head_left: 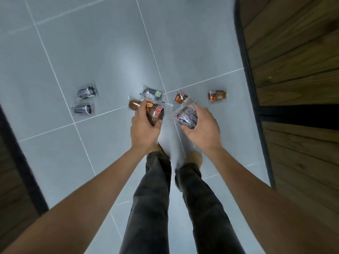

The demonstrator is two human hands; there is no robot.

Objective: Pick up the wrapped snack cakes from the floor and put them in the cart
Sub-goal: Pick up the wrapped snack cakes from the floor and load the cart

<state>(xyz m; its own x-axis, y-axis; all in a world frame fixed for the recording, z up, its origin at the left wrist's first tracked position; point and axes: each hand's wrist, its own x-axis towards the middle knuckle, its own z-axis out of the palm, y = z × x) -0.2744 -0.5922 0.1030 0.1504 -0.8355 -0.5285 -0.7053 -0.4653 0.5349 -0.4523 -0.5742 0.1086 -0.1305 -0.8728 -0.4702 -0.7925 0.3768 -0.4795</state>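
Left grip grasping brown snack cake | right grip grasping dark snack cake | loose cakes on tiled floor

Floor: pale grey tiled floor, thin white grout lines.

Lying on it:
- Left: upper clear-wrapped black snack cake and lower clear-wrapped black snack cake, near each other, not touching.
- Centre: clear-wrapped black snack cake with a pale green end.
- Right of centre: nearer brown snack cake in red-printed wrapper; farther brown snack cake in red-printed wrapper, apart.
- Tan shoes stand on the tiles.
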